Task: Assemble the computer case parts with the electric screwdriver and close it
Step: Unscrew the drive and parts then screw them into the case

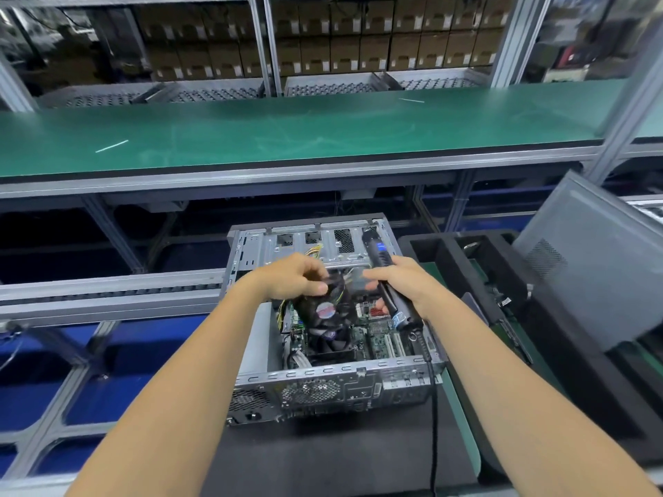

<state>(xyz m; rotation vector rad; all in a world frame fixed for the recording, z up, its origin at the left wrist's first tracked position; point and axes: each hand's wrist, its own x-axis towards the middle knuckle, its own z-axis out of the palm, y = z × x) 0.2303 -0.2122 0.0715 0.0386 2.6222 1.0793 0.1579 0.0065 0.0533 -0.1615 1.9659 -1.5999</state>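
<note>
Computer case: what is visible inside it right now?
Inside the open computer case: a green motherboard, a black fan, cables. The left hand and right hand, gripping the electric screwdriver, cover the middle.

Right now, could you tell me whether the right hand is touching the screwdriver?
Touching: the head view shows the right hand wrapped around the screwdriver above the open case.

Assembly-line workstation: a long green-topped bench [287, 130] with an aluminium edge spans the view, carried on grey aluminium framing [111, 231]. Behind it, roller-track shelves [222, 93] front racks stacked with brown cardboard boxes [358, 41]. Blue bins [107, 396] sit below at left; a black mat [323, 457] covers the near surface.
</note>
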